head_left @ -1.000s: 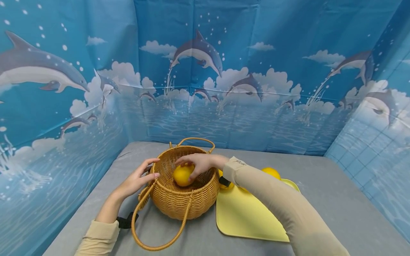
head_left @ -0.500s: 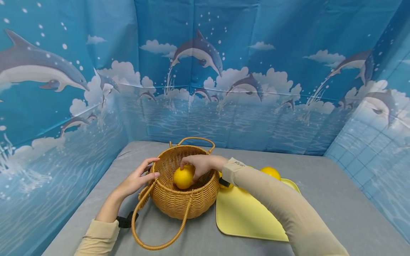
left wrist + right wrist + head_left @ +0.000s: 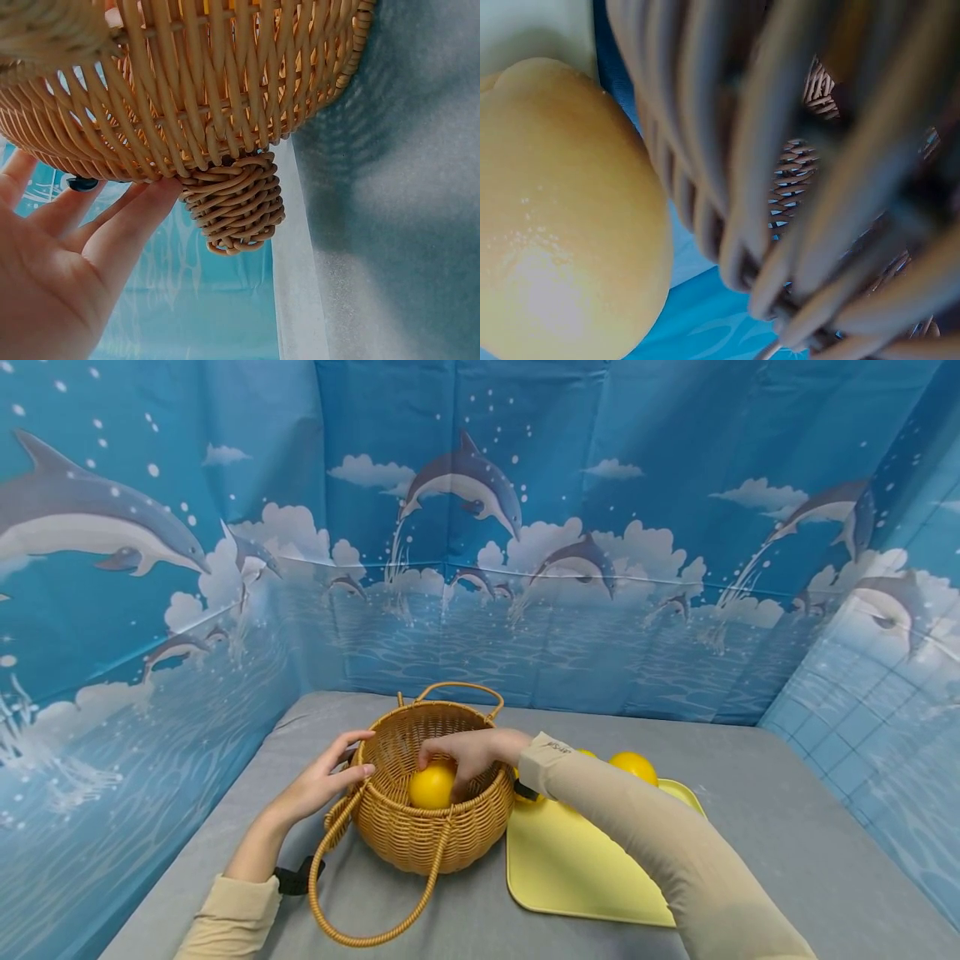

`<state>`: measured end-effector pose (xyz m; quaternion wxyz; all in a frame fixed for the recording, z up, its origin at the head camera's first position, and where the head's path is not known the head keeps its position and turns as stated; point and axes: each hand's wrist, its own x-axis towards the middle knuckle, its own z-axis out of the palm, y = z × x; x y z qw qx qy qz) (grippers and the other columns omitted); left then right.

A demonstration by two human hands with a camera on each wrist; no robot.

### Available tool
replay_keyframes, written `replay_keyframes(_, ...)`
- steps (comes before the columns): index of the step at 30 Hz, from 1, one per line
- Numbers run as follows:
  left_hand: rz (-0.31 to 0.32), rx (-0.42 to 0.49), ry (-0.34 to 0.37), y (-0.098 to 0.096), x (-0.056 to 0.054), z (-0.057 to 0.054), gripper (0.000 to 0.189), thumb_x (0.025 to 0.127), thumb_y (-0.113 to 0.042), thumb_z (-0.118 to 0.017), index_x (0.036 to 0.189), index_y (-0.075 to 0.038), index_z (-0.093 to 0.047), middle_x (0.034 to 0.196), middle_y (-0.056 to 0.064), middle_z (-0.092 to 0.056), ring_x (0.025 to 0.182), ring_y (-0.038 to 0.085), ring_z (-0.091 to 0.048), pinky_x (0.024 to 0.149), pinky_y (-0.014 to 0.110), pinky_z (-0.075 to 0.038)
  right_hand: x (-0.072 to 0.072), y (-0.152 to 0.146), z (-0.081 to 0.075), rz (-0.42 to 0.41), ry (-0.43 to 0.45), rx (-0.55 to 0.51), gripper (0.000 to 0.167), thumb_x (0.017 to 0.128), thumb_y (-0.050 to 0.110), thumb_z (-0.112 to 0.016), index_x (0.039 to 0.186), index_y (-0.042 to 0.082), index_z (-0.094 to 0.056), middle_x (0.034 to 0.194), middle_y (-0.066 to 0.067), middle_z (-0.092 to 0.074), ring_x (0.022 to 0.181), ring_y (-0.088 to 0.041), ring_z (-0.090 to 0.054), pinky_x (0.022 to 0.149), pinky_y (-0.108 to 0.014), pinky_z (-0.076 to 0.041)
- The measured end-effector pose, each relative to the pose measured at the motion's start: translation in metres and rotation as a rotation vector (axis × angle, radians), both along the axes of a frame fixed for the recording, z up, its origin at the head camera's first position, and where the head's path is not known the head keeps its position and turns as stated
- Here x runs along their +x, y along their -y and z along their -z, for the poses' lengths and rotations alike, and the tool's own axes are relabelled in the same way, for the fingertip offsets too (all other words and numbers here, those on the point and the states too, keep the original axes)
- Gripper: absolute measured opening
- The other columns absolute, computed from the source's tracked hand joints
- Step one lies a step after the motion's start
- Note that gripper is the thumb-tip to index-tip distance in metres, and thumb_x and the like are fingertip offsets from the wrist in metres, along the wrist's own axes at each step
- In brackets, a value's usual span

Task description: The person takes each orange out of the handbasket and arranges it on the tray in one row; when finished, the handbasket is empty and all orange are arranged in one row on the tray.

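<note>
A round wicker basket (image 3: 431, 843) with two handles stands left of the middle in the head view. My right hand (image 3: 472, 756) reaches down into it, fingers curled over an orange (image 3: 431, 787) low inside. Part of that hand's fingers is hidden behind the fruit. My left hand (image 3: 324, 782) rests at the basket's left rim, fingers spread and fairly straight. The left wrist view has these fingers (image 3: 124, 236) touching the woven outer wall, beside a short wicker stub (image 3: 236, 202). Blurred basket weave (image 3: 780, 150) fills much of the right wrist view.
To the basket's right lies a yellow tray (image 3: 577, 868), partly under my right forearm. More oranges (image 3: 633, 766) sit at its back, some mostly hidden by the arm. The near basket handle (image 3: 375, 937) hangs out over the grey tabletop (image 3: 780, 827). Dolphin-printed curtains (image 3: 600, 643) enclose the table.
My right hand has lowered the orange a little deeper into the basket, its fingers drawing round over the top. The left hand and the basket stay put.
</note>
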<state>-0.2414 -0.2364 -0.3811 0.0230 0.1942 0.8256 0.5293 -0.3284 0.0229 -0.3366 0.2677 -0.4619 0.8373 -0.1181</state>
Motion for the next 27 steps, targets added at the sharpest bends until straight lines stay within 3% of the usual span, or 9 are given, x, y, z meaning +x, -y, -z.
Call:
replay_keyframes(6,0.000,-0.005,-0.014,-0.0011,-0.0008,-0.0005,0.052,0.096,-0.030,-0.054,0.142,-0.016,-0.034,0.151,0.015,-0.022,0.134,0.047,-0.020,0.098,0.064,-0.029,0.0005,-0.0005,0.0004,-0.057,-0.078,0.057,0.075,0.077,0.014,-0.079,0.141,0.018,-0.040,0.141,-0.005,-0.037,0.126,-0.018,-0.036,0.101,-0.033,-0.035)
replay_keyframes(10,0.000,-0.007,-0.018,-0.0018,-0.0011,-0.0003,0.052,0.096,-0.030,-0.055,0.142,-0.015,-0.035,0.151,0.015,-0.022,0.134,0.047,-0.020,0.098,0.063,-0.029,0.0005,-0.0008,0.0019,-0.089,-0.129,0.110,0.070,0.078,0.016,-0.078,0.139,0.023,-0.045,0.137,-0.003,-0.036,0.123,-0.019,-0.036,0.098,-0.034,-0.037)
replay_keyframes(19,-0.002,-0.003,0.000,-0.0010,-0.0003,0.0002,0.052,0.096,-0.031,-0.054,0.142,-0.016,-0.034,0.151,0.015,-0.020,0.135,0.046,-0.018,0.098,0.063,-0.030,-0.0007,0.0011,0.0040,-0.067,-0.069,0.075,0.065,0.077,0.007,-0.077,0.134,0.021,-0.048,0.133,0.003,-0.047,0.114,-0.013,-0.046,0.094,-0.029,-0.040)
replay_keyframes(27,0.000,-0.005,-0.003,-0.0004,-0.0004,0.0003,0.052,0.096,-0.031,-0.054,0.142,-0.017,-0.035,0.151,0.015,-0.021,0.135,0.046,-0.018,0.098,0.064,-0.029,-0.0008,0.0019,0.0051,-0.081,-0.127,0.066,0.066,0.080,0.006,-0.072,0.139,0.021,-0.045,0.140,-0.001,-0.040,0.124,-0.017,-0.039,0.099,-0.033,-0.036)
